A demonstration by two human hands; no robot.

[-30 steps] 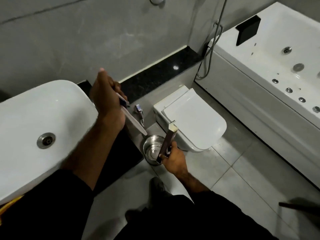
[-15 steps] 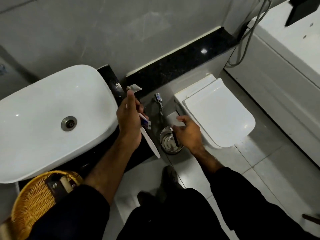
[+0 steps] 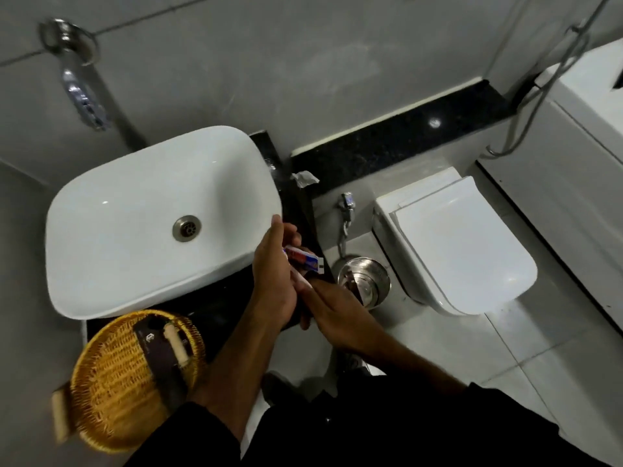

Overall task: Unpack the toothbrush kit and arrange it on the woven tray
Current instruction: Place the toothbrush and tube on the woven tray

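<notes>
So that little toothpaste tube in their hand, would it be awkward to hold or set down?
The toothpaste tube looks small and thin, pinched in the left hand, so probably very light. Its flat crimped end suggests it would lie still rather than roll. Its glossy printed skin may be a little slippery and likely dents when squeezed.

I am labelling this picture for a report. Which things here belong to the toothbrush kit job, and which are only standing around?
Belong to the job:
- small toothpaste tube and white toothbrush, in the left hand, right hand touching
- woven tray with dark packet
- brown box in steel bin

Standing around:
- sink
- toilet
- tap
- bathtub
</notes>
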